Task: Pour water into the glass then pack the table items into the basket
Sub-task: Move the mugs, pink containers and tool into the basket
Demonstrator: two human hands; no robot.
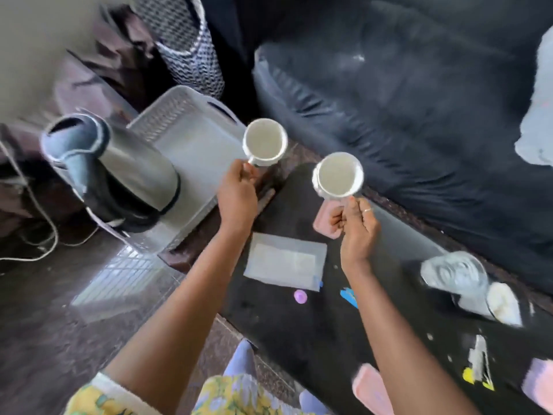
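Left hand (238,199) and right hand (356,232) each grip a mug by its handle, left mug (264,142) over the basket (167,115), right mug (338,175) above the table (299,324); a loose pinch could drop either.

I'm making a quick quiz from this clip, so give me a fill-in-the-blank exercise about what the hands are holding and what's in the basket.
1. Each hand holds one white ____ by its handle.
2. The left hand holds its mug above the edge of the grey ____.
3. The steel jug with the dark lid lies ____ the basket.
4. The right hand holds its mug above the ____ table.

Missing words: mug; basket; in; black
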